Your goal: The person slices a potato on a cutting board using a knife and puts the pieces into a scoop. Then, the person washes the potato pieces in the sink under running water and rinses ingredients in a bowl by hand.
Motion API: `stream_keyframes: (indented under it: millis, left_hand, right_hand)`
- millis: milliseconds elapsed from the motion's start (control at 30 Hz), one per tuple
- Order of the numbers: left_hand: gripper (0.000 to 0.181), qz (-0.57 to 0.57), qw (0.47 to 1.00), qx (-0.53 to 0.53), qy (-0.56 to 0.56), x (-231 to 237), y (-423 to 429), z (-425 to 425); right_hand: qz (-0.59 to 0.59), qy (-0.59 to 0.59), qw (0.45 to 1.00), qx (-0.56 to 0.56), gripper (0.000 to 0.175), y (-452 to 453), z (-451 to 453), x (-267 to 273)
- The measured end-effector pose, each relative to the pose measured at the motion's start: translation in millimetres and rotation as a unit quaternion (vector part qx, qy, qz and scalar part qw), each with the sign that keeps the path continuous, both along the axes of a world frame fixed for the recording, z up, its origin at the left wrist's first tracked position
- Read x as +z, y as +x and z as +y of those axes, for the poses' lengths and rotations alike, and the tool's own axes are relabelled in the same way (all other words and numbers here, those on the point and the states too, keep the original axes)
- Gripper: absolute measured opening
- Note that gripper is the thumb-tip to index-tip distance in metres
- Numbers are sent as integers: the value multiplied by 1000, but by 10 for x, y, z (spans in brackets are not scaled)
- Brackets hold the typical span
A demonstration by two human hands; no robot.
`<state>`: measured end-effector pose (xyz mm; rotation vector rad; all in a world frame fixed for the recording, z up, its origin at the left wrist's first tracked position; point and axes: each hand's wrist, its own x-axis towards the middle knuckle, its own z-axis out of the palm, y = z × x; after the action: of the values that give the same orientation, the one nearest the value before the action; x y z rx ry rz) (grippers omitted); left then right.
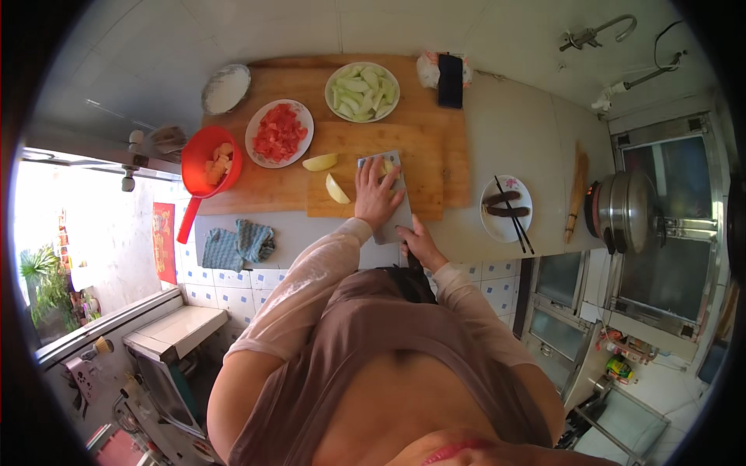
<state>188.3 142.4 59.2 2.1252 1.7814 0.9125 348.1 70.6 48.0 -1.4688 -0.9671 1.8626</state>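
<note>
My right hand [421,242] is closed round the handle of a cleaver, whose broad metal blade [398,220] lies over the small wooden cutting board [431,198]. Spread fingers of my left hand [377,192] rest on the blade, with pale yellow pieces [386,169] showing between them. To the left are two pale yellow wedges [320,162], [337,189] of a vegetable or fruit. Behind them stand a plate of chopped red pieces, probably tomato [280,133], and a bowl of pale green slices [364,93].
A red plastic strainer [190,169] with orange pieces and a bowl of white contents [227,89] stand left. Near the front edge lies a blue cloth [238,244]. Rightward are a phone [450,81], a plate [489,230] with dark pieces and chopsticks [514,224], and a lidded pot [629,212].
</note>
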Motion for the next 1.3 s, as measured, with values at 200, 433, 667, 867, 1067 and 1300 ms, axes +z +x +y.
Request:
stream_keyframes:
  millis: [200,433,667,867,1067,1300]
  left_hand:
    - [46,-89,992,74,58,256,-288,-42]
    - [32,-102,957,208,174,785,-1548,84]
    - [25,-110,908,348,204,614,-3042,332]
    - [29,55,912,399,71,65,-3697,155]
    - [23,62,956,249,-145,628,-3123,-91]
    - [21,104,979,151,-91,705,-2870,-643]
  right_hand:
    - [-23,52,995,85,31,-321,142,584]
    - [32,88,978,187,26,-1514,524,1330]
    - [31,129,956,263,31,-2595,793,1341]
    - [108,12,961,253,31,-2096,780,1408]
    - [33,38,998,-24,46,-832,722,1299]
    - [-56,14,975,-215,39,146,277,1182]
